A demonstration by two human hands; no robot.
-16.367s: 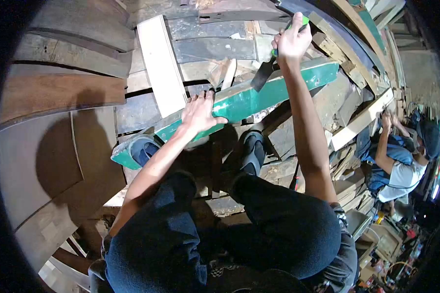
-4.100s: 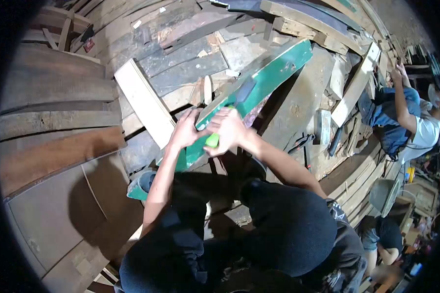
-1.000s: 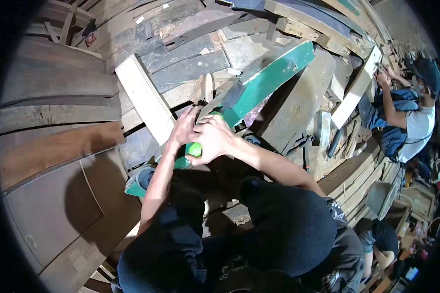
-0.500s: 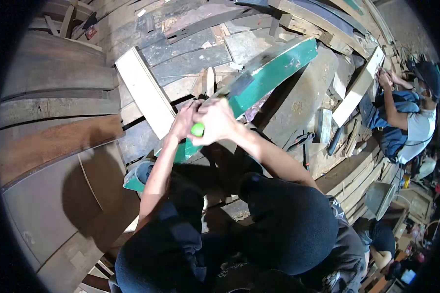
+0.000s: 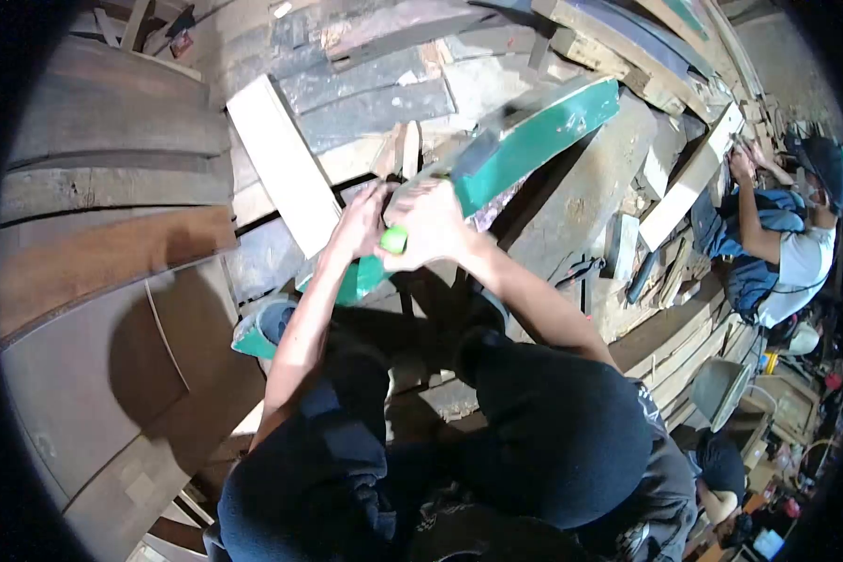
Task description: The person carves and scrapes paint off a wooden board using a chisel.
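My right hand (image 5: 429, 225) is closed around a tool with a bright green handle end (image 5: 393, 240); its working part is hidden beneath my fingers. Close beside it, my left hand (image 5: 358, 225) has its fingers curled at the front of the same spot, and what they grip cannot be made out. Both hands are over a long green-painted board (image 5: 525, 150), which slants from near my knees up to the right. A pale, pointed piece of wood (image 5: 410, 150) lies just beyond my hands.
A pale plank (image 5: 286, 164) lies left of my hands. Pliers-like tool (image 5: 579, 272) and wood offcuts (image 5: 618, 245) are to the right. Another person (image 5: 777, 225) works on a pale board (image 5: 688, 178) at far right. My shoe (image 5: 273, 323) rests by the planks.
The view has shifted slightly. My two hands, still together, sit a little further right in view, and the green board appears shifted right too. The grip looks the same.
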